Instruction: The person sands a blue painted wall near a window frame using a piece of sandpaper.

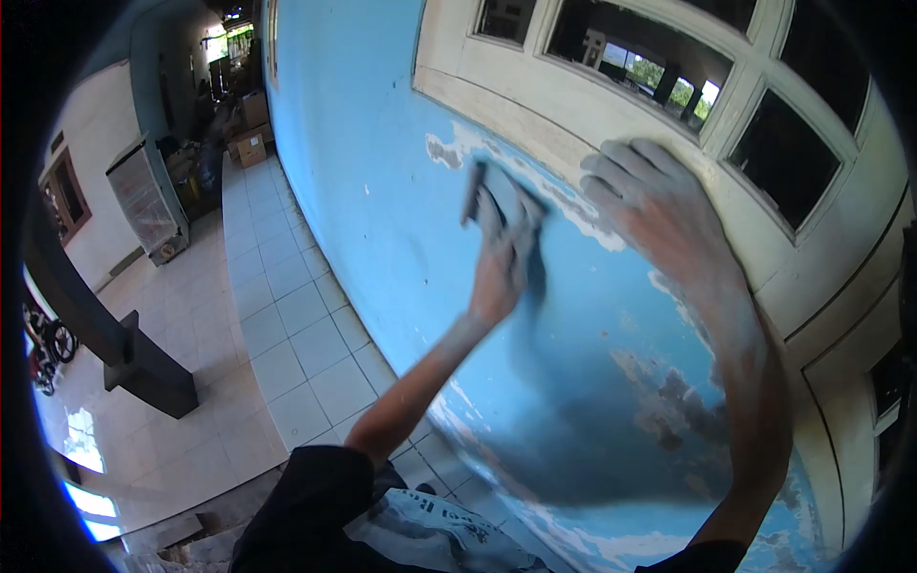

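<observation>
My left hand point(501, 263), dusted grey, is closed on a flat, dark-edged tool point(472, 194) held against the blue wall point(373, 153). Motion blur hides the tool's exact kind. Just above it runs a strip of peeled paint point(473, 145) with white and grey patches, along the underside of the cream window frame point(511, 110). My right hand point(659, 205), coated in pale dust, leans on that frame with its fingers laid over the wood, holding nothing visible. Between my forearms the lower wall shows more bare grey patches point(673, 406).
A tiled walkway point(306, 353) follows the wall's foot on the left. Beyond it are a dark pillar base point(153, 368), a glass-fronted cabinet point(148, 201) and cardboard boxes point(250, 148). A motorcycle point(48, 344) shows at the far left. Glass panes point(788, 158) sit close to my right hand.
</observation>
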A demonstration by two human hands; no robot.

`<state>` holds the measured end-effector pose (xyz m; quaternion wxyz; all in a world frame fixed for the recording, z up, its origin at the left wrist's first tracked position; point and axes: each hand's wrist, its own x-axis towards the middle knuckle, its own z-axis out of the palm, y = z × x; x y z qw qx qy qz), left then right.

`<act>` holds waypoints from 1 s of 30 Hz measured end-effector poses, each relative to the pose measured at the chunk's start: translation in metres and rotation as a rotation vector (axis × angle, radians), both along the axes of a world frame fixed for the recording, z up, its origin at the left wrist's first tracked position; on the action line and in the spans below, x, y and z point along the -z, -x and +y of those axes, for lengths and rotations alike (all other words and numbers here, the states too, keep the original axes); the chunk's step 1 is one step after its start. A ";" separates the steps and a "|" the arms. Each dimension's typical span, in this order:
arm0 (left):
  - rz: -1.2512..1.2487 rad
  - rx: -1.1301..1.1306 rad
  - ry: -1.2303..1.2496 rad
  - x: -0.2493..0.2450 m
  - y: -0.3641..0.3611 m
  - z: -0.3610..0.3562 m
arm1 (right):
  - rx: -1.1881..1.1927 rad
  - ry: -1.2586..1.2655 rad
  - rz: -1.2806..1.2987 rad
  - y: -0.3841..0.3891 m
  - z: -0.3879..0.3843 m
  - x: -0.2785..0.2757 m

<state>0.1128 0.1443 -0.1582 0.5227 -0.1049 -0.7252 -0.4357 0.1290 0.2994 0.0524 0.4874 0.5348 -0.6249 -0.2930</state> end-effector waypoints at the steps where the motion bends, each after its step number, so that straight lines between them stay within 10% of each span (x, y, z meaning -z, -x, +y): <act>1: 0.023 0.044 0.006 0.007 -0.013 0.018 | -0.019 -0.033 -0.020 0.002 0.000 -0.001; 7: -0.063 0.077 -0.258 -0.029 0.017 -0.035 | -0.026 -0.151 0.083 0.011 -0.004 0.014; 30: -0.015 0.066 -0.047 -0.008 -0.005 -0.011 | 0.139 0.029 -0.098 0.019 -0.009 0.028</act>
